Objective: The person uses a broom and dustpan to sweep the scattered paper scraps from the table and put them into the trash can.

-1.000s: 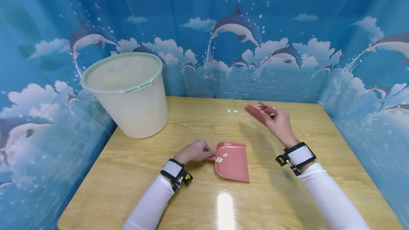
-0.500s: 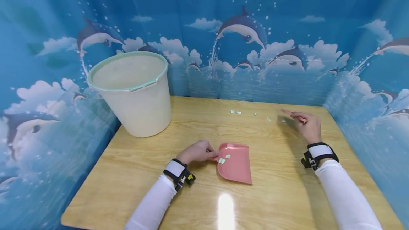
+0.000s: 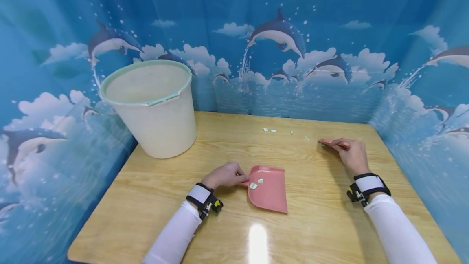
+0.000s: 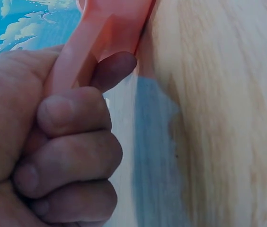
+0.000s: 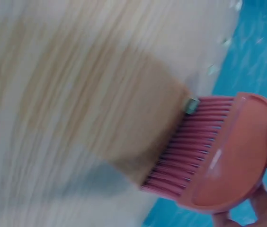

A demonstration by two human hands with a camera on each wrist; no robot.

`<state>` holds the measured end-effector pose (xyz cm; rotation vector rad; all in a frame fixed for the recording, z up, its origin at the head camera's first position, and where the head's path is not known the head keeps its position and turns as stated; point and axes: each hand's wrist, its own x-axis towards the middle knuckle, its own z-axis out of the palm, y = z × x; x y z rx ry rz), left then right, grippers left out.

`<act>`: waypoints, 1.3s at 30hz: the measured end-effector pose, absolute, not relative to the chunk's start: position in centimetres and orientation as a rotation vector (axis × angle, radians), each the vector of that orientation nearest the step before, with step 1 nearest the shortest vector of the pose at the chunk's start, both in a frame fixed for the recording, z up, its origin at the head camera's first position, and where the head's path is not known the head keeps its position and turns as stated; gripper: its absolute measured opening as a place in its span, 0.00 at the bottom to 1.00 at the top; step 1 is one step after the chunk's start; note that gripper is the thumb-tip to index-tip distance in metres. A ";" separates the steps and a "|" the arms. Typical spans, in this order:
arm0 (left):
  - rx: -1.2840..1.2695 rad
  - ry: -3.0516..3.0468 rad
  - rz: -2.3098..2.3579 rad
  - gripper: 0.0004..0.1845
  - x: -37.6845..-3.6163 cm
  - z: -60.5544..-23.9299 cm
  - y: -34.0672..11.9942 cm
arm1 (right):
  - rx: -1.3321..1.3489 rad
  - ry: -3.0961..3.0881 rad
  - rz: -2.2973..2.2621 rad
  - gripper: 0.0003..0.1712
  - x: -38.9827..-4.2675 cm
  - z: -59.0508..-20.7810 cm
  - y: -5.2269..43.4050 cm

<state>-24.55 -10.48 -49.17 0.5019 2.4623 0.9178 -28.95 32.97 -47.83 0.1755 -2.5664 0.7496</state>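
- Left hand: I log it as curled round the handle of the flat pink plastic dustpan; the left wrist view shows the fingers wrapped about the pink stem, thumb tip against its side. I judge the grip is there to keep the pan flat and steady on the wood.
- Flat pink plastic dustpan: extends away from the left hand's knuckles toward the right hand's side, lying on the table. Two pale paper scraps sit in its tray, just past the left fingertips.
- Right hand: I record it gripping the small pink plastic hand brush; the brush juts beyond the fingers toward the left hand's side. In the right wrist view its bristles are down at the tabletop, with one small scrap caught at the bristle tips. Held low, I take it, so the bristles can drag bits along.
- Loose pale scraps: scattered on the wood just beyond the brush tip, well apart from the left hand.
- Light wooden table: bears both hands.
- Cream plastic bucket with pale green rim: stands well beyond the left hand, on that hand's outer side, mouth up.
- Blue dolphin-print backdrop: behind and beside everything.
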 end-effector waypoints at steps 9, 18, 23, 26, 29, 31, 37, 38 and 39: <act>0.603 2.482 0.910 0.19 -24.7 -49.6 -10.6 | 0.401 -2.579 0.733 0.06 -25.6 -46.4 30.0; 0.591 2.485 0.901 0.21 -24.8 -49.5 -10.6 | 0.520 -2.731 0.761 0.07 -22.9 -44.3 27.9; 0.581 2.483 0.894 0.20 -24.8 -49.5 -10.5 | 0.622 -2.778 0.804 0.08 -21.2 -43.6 26.3; 0.583 2.477 0.905 0.20 -24.9 -49.4 -10.4 | 0.670 -2.774 0.821 0.10 -20.6 -43.1 25.5; 0.589 2.479 0.904 0.20 -24.9 -49.3 -10.3 | 0.648 -2.744 0.839 0.11 -20.3 -42.6 25.1; 0.590 2.485 0.900 0.20 -24.9 -49.3 -10.3 | 0.617 -2.703 0.821 0.09 -20.4 -42.5 25.1; 0.589 2.483 0.908 0.20 -24.8 -49.2 -10.4 | 0.618 -2.553 0.650 0.04 -21.4 -44.0 25.6; 0.584 2.478 0.909 0.19 -24.8 -49.2 -10.4 | 0.622 -2.543 0.631 0.04 -21.5 -44.4 25.6; 0.578 2.470 0.915 0.19 -24.7 -49.2 -10.4 | 0.627 -2.539 0.617 0.04 -21.6 -44.8 25.6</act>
